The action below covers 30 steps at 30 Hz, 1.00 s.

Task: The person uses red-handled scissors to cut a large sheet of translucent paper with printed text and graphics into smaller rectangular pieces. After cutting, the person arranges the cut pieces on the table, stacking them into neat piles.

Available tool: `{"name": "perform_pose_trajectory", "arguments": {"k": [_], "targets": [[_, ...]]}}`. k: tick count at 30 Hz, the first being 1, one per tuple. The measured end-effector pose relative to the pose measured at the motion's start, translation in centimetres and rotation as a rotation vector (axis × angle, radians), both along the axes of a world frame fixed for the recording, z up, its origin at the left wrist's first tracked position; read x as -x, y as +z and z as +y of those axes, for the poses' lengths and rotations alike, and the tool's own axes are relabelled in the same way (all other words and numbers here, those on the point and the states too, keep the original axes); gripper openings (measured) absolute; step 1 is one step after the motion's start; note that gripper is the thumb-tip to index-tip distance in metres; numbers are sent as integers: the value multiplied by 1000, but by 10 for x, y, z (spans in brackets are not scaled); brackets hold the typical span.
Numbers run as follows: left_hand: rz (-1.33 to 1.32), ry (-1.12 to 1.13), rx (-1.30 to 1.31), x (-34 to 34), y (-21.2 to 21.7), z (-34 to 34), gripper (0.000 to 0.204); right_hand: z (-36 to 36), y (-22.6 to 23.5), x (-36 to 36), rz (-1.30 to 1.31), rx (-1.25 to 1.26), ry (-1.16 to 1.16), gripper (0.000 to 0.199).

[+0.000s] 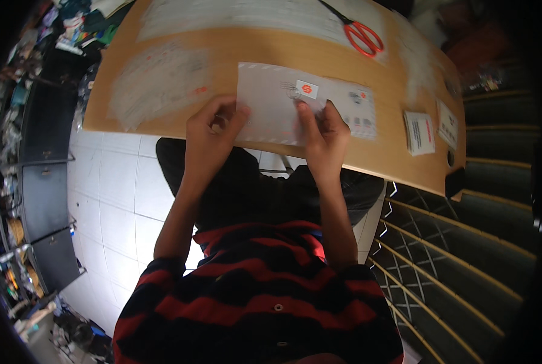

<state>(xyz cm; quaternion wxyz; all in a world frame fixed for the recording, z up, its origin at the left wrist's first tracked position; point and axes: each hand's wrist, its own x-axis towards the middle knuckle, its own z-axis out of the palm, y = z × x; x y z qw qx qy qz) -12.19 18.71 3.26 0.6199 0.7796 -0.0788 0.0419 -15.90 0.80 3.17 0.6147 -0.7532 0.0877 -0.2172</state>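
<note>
A white envelope (265, 91) with a striped border and a small white sticker bearing a red mark is held up over the table's near edge. My left hand (213, 127) grips its left side, thumb in front and the other fingers partly hidden behind. On the lower right part, the thumb of my right hand (327, 139) presses the envelope's face, and its index finger is raised beside it. Partly behind the right hand is another printed envelope (363, 121); whether it is held or lies on the table I cannot tell.
Scissors (363, 39) with red-orange handles lie at the far right of the wooden table (228, 60). Plastic-wrapped flat paper (159, 79) lies at left. A small stack of printed cards (419, 132) sits at right. Metal racks (428, 242) stand beyond the table's right side.
</note>
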Motion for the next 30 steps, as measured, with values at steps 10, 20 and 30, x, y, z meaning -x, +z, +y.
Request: {"name": "perform_pose_trajectory", "arguments": {"k": [10, 20, 30], "targets": [[-434, -382, -504, -46, -25, -107, 18, -106, -1, -3, 226, 561, -342, 28], [-401, -363, -705, -53, -13, -113, 18, -117, -18, -4, 317, 826, -495, 48], [-246, 283, -1134, -99, -35, 132, 63, -112, -10, 9, 141, 868, -426, 37]]}}
